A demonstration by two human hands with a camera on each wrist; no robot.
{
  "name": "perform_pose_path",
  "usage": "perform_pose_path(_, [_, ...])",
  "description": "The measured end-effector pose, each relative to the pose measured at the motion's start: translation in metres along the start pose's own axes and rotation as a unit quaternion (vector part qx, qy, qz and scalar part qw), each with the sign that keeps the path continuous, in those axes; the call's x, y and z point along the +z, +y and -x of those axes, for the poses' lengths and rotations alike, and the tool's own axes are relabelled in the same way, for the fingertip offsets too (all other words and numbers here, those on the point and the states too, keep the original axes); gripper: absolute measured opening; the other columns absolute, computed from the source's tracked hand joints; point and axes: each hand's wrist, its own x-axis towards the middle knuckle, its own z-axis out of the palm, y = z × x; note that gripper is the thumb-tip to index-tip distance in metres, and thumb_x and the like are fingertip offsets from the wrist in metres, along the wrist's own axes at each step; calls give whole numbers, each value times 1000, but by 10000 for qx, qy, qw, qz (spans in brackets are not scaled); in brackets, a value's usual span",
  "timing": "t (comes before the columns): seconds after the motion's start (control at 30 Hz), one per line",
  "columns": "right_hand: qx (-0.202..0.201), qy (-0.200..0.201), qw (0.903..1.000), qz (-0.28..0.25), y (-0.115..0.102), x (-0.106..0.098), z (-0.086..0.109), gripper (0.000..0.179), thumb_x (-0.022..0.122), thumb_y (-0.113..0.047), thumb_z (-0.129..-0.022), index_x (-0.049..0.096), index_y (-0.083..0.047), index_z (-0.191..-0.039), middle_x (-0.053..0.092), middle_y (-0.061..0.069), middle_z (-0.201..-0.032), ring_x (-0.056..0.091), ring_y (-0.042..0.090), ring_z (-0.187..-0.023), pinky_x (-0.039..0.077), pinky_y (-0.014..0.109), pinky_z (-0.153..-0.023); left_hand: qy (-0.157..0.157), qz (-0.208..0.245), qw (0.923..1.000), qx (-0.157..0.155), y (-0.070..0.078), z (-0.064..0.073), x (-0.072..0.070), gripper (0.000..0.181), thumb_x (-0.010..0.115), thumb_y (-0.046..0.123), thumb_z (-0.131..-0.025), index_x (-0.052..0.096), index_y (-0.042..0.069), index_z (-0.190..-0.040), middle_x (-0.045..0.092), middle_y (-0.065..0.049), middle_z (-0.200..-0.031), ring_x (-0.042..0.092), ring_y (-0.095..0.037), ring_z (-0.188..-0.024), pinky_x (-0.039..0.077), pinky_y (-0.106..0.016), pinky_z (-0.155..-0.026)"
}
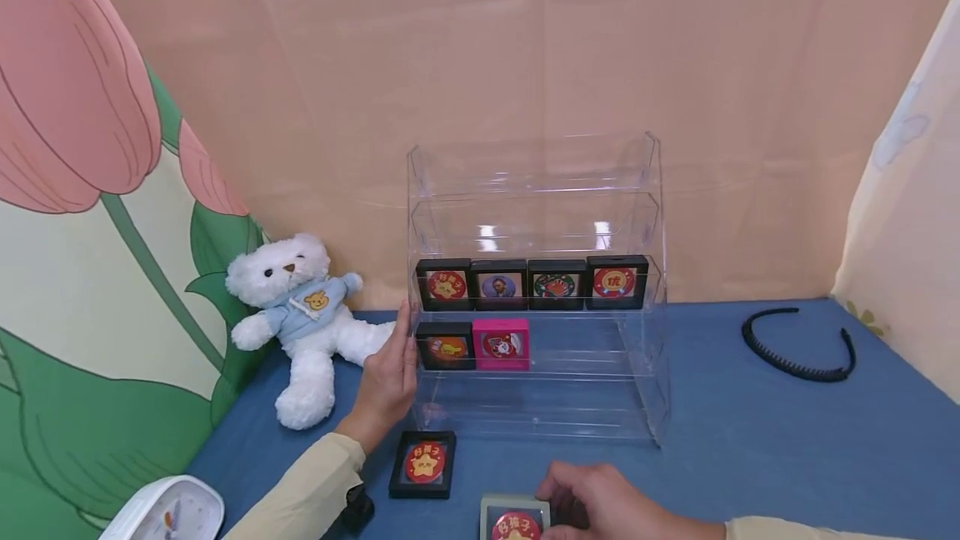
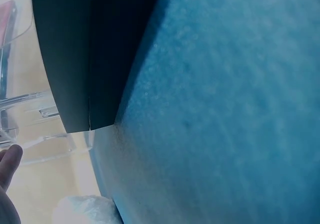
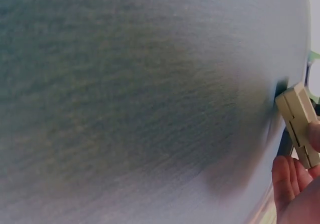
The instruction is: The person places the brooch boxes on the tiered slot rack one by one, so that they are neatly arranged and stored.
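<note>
A clear acrylic tiered display rack (image 1: 592, 407) stands on the blue cloth. My left hand (image 1: 387, 382) rests on its left side panel with fingers extended; in the left wrist view a finger (image 2: 10, 164) lies at the clear plastic. My right hand (image 1: 603, 502) pinches a grey-green square frame (image 1: 489, 515) by its right edge, with a red round badge inside. The right wrist view shows this frame (image 3: 294, 119) from its side, tilted. A black frame (image 1: 396, 482) with a red star badge lies on the cloth between the hands. Several black frames (image 1: 615, 261) and one pink frame (image 1: 522, 327) stand in the rack's tiers.
A white teddy bear (image 1: 307, 361) in a blue top sits left of the rack. A black toothed headband (image 1: 806, 372) lies at right. At the lower left is a white container (image 1: 198, 490), and a small black object (image 1: 358, 511) sits beside my left sleeve.
</note>
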Motion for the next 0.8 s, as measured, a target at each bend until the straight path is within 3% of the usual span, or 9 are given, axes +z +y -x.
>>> perform_pose_path(0.37, [-82,283,9983,-510,-5,-7,9,13,60,-10,-93,62,-5,-105,67,0,-95,64,8,-85,56,28,-66,-18,-3,10000,5,-1,0,-1,64,51,1,-93,21,1,-150,40,-16,-143,52,-31,-117,47,-41,-86])
perform_pose_path(0.57, [-261,849,9960,95,-11,-16,13,14,64,-15,-91,64,-11,-104,68,-1,-95,65,9,-83,56,29,-64,-71,4,10000,32,0,-1,0,65,51,1,-93,19,1,-150,37,-14,-145,47,-29,-121,46,-40,-87])
perform_pose_path(0.8, [-63,1690,9801,1035,-23,-37,13,12,69,-21,-87,66,-18,-98,68,-4,-95,66,10,-79,56,27,-62,-33,37,10000,69,-1,0,-1,64,51,1,-93,20,0,-149,38,-14,-144,47,-29,-121,46,-41,-88])
